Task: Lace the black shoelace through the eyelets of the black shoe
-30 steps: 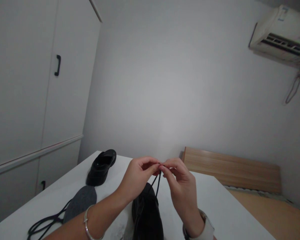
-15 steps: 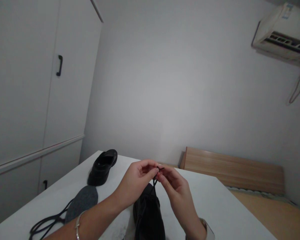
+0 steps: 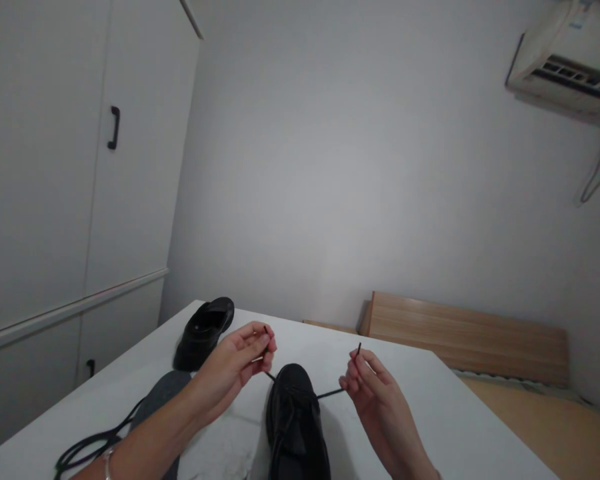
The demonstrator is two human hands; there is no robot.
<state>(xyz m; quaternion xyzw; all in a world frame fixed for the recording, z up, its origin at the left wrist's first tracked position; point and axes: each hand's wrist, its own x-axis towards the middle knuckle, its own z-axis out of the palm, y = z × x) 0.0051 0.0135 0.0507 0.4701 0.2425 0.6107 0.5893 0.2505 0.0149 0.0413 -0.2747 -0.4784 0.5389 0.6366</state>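
Note:
A black shoe (image 3: 293, 417) stands on the white table in front of me, toe pointing away. From its front eyelets a black shoelace (image 3: 331, 393) runs out to both sides. My left hand (image 3: 247, 350) pinches one lace end, its tip showing above the thumb. On the other side my right hand (image 3: 373, 383) pinches the opposite end, the tip sticking up past the fingers. Both hands are raised above the table, one on each side of the toe.
A second black shoe (image 3: 203, 333) rests at the table's far left. Below it lie a grey insole (image 3: 163, 392), partly behind my left forearm, and a loose black lace (image 3: 87, 443). The white table (image 3: 405, 413) has a wooden board (image 3: 470, 340) beyond it.
My hands were together above the toe with the crossed lace ends. They have now drawn apart left and right, each with one end, and the shoe's toe is uncovered.

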